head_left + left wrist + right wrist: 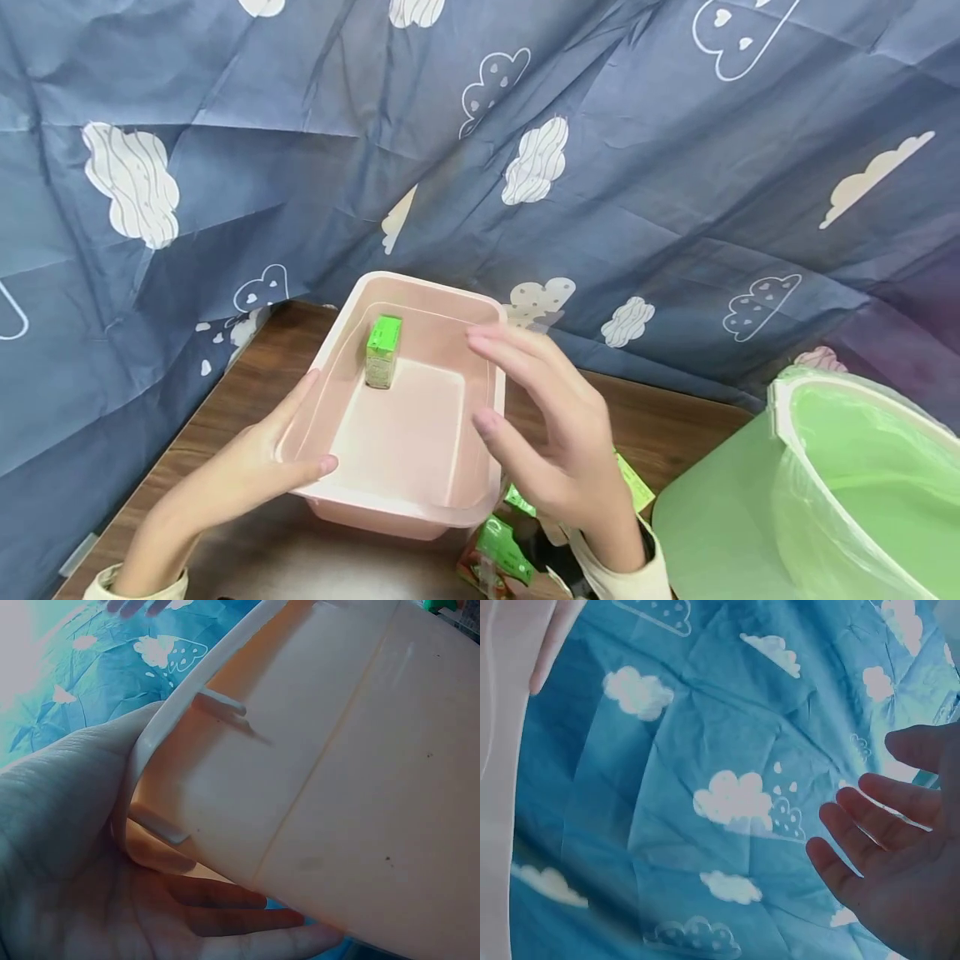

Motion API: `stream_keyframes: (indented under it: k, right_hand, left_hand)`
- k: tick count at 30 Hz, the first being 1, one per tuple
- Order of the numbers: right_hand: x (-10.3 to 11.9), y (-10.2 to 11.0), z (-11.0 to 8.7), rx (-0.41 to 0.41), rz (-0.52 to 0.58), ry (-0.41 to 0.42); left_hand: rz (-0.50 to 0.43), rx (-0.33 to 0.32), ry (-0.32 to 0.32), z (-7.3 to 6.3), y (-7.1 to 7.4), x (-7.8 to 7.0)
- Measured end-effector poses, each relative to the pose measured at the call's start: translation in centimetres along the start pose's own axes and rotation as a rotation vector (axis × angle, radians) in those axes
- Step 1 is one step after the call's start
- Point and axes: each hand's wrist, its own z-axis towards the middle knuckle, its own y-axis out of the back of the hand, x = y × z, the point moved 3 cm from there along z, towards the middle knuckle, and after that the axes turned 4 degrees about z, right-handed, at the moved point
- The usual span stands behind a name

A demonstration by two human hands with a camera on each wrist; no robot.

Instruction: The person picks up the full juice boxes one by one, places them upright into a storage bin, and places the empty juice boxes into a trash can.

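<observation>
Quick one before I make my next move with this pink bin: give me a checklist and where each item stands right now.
1. Left hand gripping the pink bin at its rim: ok.
2. Right hand free: ok, it holds nothing.
3. Right hand supporting the bin: not ok, the right wrist view shows a gap between them.
4. Green-topped box upright inside: ok, it stands near the bin's far left corner.
5. Bin resting flat on the table: cannot tell, its underside is hidden in the head view.
6. Green bucket lined: ok, a clear plastic liner hangs over its rim.
</observation>
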Motion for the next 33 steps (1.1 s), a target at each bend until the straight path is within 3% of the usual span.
stream_keyframes:
  k: [2, 7, 12, 16, 21, 24, 28, 33]
  right_hand:
    - [0.2, 0.9, -1.4, 0.0, -0.019, -0.002]
    - [0.3, 2.3, -5.8, -0.003, -0.042, -0.102]
    - [-0.3, 2.5, -11.8, 0.032, -0.112, -0.272]
    - [-1.0, 2.2, -16.3, 0.121, -0.187, -0.436]
    - [-1.9, 1.9, -20.1, 0.196, -0.242, -0.604]
    - [-2.0, 1.7, -21.5, 0.225, -0.252, -0.6]
    - [-1.7, 0.9, -23.1, 0.285, -0.312, -0.534]
    - [-2.0, -0.7, -24.7, 0.352, -0.409, -0.571]
  left_hand:
    - [-0.008, 0.003, -0.002, 0.2, 0.2, 0.0]
    - [-0.017, 0.013, -0.013, 0.6, 1.0, -0.2]
    - [-0.024, 0.023, -0.012, 0.5, 1.5, -0.4]
    - [-0.081, 0.034, -0.029, 0.5, 1.0, -0.3]
    - [-0.096, 0.016, -0.035, 0.4, 0.6, -0.3]
    - [-0.096, 0.012, -0.033, 0.4, 0.3, -0.1]
    - [-0.094, 0.018, -0.03, 0.4, -0.1, 0.2]
    - [-0.106, 0.024, -0.017, 0.2, -0.4, 0.6]
